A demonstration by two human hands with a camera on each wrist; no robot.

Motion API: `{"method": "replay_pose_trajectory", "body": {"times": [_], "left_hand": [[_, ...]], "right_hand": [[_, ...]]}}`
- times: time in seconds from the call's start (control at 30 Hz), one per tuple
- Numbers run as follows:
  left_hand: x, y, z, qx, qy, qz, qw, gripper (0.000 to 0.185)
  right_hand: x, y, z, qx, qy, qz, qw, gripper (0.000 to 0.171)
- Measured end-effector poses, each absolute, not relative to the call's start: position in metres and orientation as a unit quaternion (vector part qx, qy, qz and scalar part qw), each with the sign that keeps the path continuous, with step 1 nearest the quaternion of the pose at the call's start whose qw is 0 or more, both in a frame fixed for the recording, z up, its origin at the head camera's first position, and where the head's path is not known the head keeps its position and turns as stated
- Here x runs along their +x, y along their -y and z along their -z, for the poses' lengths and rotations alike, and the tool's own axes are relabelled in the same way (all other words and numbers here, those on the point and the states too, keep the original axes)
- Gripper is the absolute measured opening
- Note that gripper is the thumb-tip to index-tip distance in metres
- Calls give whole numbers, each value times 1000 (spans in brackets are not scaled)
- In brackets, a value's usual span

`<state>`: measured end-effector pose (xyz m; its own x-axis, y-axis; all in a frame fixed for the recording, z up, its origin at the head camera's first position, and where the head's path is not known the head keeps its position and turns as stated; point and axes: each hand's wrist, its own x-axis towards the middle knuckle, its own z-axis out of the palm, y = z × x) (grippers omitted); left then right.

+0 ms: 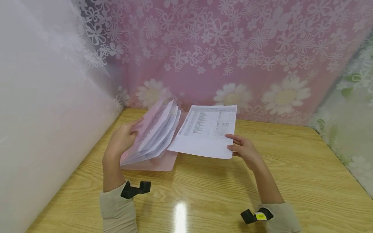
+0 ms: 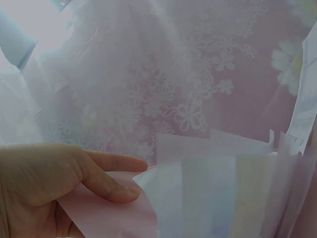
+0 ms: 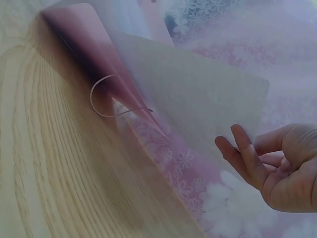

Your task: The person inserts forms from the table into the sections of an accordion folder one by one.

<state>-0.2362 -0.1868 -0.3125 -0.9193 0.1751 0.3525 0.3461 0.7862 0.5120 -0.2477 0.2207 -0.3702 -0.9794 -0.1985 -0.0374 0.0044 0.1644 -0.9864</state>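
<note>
A pink folder (image 1: 163,164) stands partly open on the table, with several inner sheets (image 1: 158,132) fanned upward. My left hand (image 1: 120,142) grips its raised cover at the left; in the left wrist view the thumb lies over the pink cover (image 2: 116,206). To the right of the folder, my right hand (image 1: 244,150) holds a white sheet printed with a table (image 1: 207,129) by its right edge. That sheet's left corner overlaps the folder. From the right wrist view the sheet's plain back (image 3: 193,84) shows, with fingers and thumb on either side.
A thin cord loop (image 3: 92,101) hangs from the folder's lower edge. The wood-grain table (image 1: 209,191) reaches a pink flowered curtain (image 1: 198,64) at the back. A pale wall covering (image 1: 52,97) rises on the left, and a flowered one (image 1: 355,129) on the right.
</note>
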Motion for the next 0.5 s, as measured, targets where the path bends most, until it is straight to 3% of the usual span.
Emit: {"method": "replay_pose_trajectory", "body": {"times": [0.5], "left_hand": [[-237, 186, 312, -137, 935, 296, 138, 53]], "right_hand": [[-245, -203, 369, -80, -757, 643, 89, 53]]}}
